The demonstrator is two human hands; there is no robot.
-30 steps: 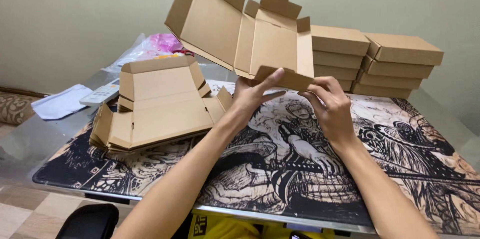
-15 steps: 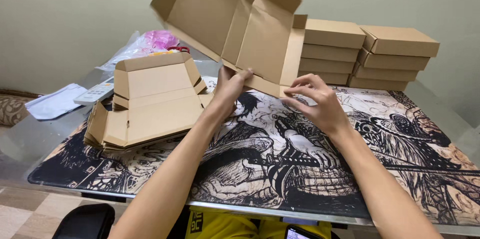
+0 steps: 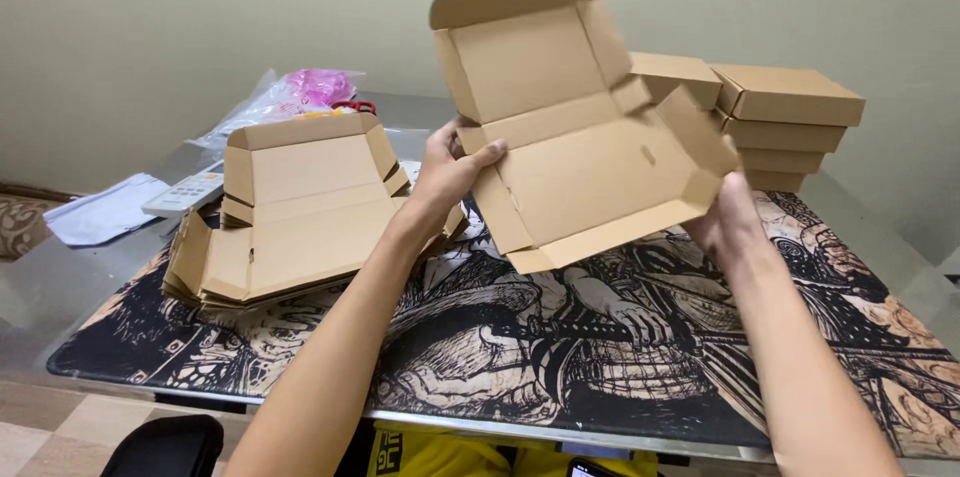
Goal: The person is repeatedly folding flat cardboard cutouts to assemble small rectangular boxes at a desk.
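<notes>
Cardboard box blank, brown, half folded, held in the air above the printed mat. Its long axis runs left to right and tilts a little, right end higher. The open inside faces the camera; the lid flap stands up at the top, and a side flap on the right is bent inward.

Left hand pinches the box's left edge, thumb on the inner face, fingers behind. Right hand supports the lower right corner from beneath; its fingers are hidden behind the cardboard, so the closure cannot be told.

Pile of flat blanks lies on the mat just left of the left forearm. Stack of finished boxes stands behind the held box, partly hidden by it. Pink bag, remote control and white papers lie at far left on the glass table.
</notes>
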